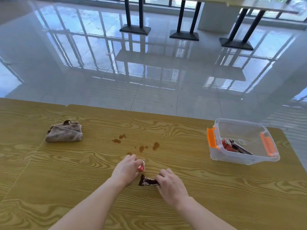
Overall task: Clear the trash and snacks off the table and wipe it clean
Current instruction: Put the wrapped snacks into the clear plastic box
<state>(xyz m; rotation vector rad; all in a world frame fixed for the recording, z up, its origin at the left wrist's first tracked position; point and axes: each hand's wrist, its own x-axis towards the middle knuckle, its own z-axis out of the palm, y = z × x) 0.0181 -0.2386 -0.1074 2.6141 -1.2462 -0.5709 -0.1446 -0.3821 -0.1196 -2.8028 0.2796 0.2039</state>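
Observation:
My left hand [127, 170] is closed around a small red snack wrapper [141, 167] near the middle of the wooden table [66, 171]. Just right of it, my right hand [169, 183] pinches one end of a dark brown snack wrapper [147, 181] that lies on the table. Brown spill stains [141, 146] dot the wood just beyond my hands. A crumpled brown cloth [64, 131] lies at the far left. At the right stands a clear plastic box [214, 153] with orange latches, and a red and dark wrapper [232, 146] lies inside it.
The table's far edge runs across the view, with glossy tiled floor [149, 63] beyond it. Black table legs and bases [135, 29] stand at the far side of the room.

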